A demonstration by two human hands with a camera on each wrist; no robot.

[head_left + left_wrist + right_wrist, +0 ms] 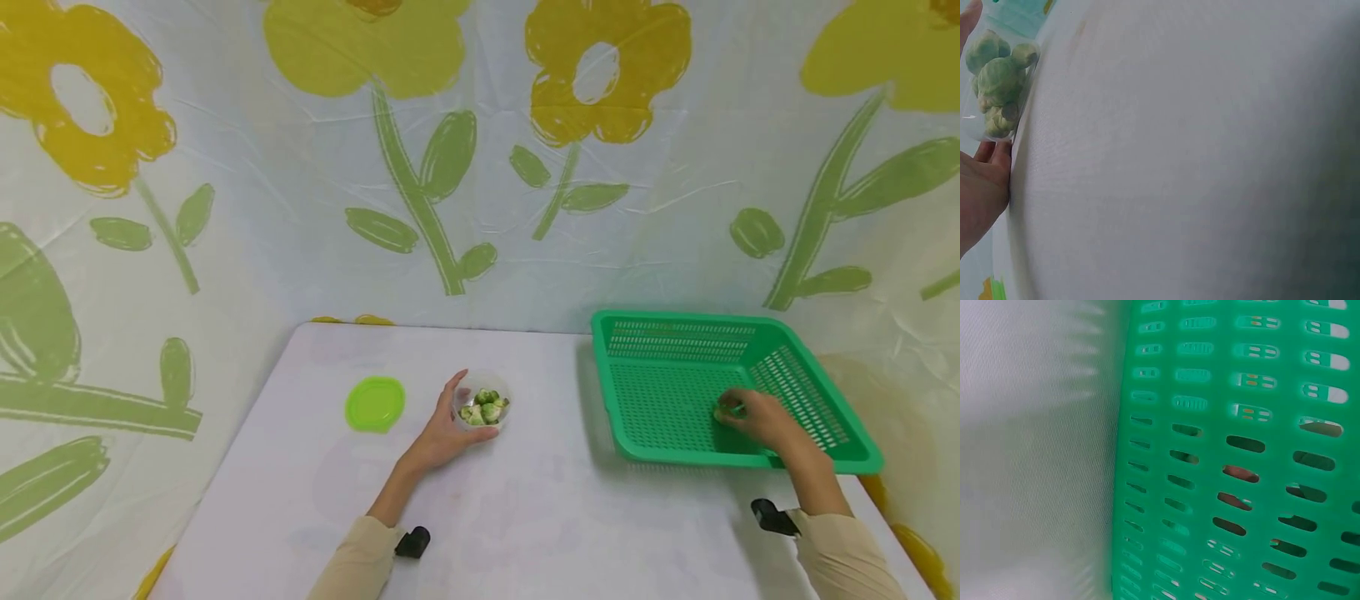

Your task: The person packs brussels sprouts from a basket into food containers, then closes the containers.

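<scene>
My left hand grips a clear round plastic container from its left side, thumb on the near side and fingers behind. Inside it lie several Brussels sprouts, also visible close up in the left wrist view as green Brussels sprouts. Over the floor of a green plastic basket, my right hand pinches a small greenish Brussels sprout, partly covered by the fingers. The right wrist view shows mostly the slotted basket wall, which hides most of that hand.
Left of the container, a lime-green lid lies flat on the white table. A flower-printed cloth hangs behind the table's far edge. The basket takes up the table's right side.
</scene>
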